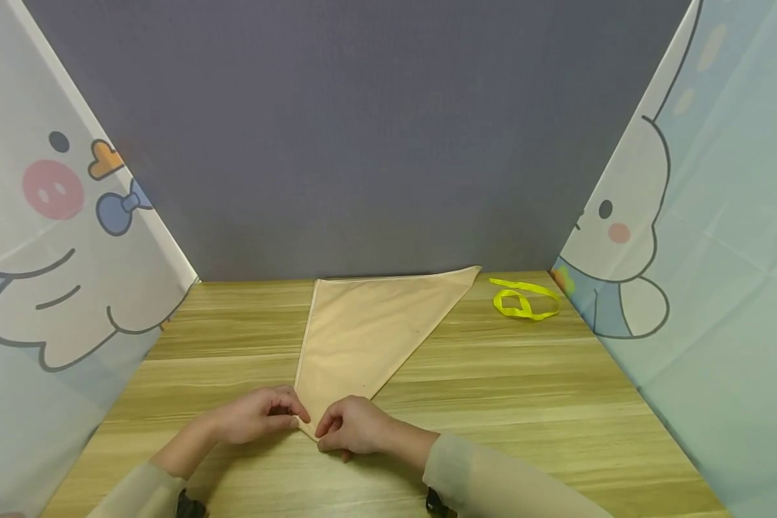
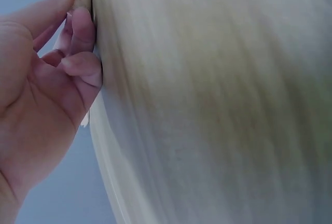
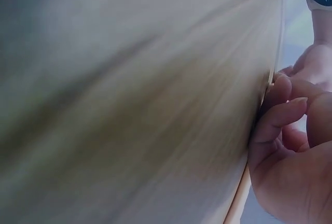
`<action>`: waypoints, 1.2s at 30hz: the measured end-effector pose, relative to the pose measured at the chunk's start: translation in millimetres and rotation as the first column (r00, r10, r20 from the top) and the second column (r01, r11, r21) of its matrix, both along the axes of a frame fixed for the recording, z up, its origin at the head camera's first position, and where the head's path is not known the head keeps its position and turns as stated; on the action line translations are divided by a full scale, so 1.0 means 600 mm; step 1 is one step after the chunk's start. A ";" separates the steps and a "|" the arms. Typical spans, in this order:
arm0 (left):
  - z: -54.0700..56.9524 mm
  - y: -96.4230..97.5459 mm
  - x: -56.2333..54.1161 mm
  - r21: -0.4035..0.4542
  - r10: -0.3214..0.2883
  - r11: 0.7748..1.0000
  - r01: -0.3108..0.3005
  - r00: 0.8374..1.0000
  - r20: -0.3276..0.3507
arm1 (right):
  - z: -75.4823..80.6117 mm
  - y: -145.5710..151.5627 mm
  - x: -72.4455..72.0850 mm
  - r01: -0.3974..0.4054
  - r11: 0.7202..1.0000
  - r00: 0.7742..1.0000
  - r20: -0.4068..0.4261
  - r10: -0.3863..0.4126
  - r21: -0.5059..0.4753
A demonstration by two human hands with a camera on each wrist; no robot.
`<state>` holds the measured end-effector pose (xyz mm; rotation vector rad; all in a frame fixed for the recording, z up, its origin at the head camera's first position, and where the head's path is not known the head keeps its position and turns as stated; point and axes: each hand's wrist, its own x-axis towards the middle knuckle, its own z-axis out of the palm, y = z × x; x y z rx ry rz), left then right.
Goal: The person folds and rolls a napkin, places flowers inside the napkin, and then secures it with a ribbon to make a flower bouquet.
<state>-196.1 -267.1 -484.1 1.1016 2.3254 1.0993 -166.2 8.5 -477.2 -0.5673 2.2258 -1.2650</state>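
A peach-coloured cloth [image 1: 369, 324] lies flat on the wooden table, folded to a shape with a straight left side and a slanting right side. Its narrow end points toward me, and there a small edge is turned up. On the left of that end, my left hand [image 1: 255, 416] pinches the edge between thumb and fingers; the left wrist view shows this hand [image 2: 46, 89] low against the tabletop. Close beside it, my right hand [image 1: 359, 426] pinches the tip of the cloth, its outer fingers curled on the table in the right wrist view.
A loosely coiled yellow ribbon [image 1: 524, 309] lies at the back right of the table [image 1: 557, 424]. A dark grey panel [image 1: 362, 144] rises behind the table, and pale cartoon-printed sheets [image 1: 706, 216] hang along both sides.
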 end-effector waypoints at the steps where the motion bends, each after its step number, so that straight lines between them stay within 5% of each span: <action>1: -0.001 0.001 -0.001 -0.005 0.001 1.000 -0.001 1.000 -0.008 | 0.001 0.000 0.000 -0.005 1.000 1.000 -0.007 0.005 0.010; 11: 0.005 0.009 -0.010 0.001 -0.003 1.000 0.003 0.999 -0.032 | -0.001 -0.005 0.000 -0.002 0.996 0.996 -0.089 0.011 0.093; 22: -0.001 0.015 -0.024 -0.039 0.107 0.994 -0.106 0.993 0.046 | -0.002 0.002 -0.004 0.029 0.996 0.993 -0.121 -0.019 0.079; 36: -0.002 0.030 -0.021 -0.015 0.254 0.967 -0.255 0.956 0.144 | 0.002 0.008 -0.010 0.029 0.999 0.999 -0.037 -0.030 -0.018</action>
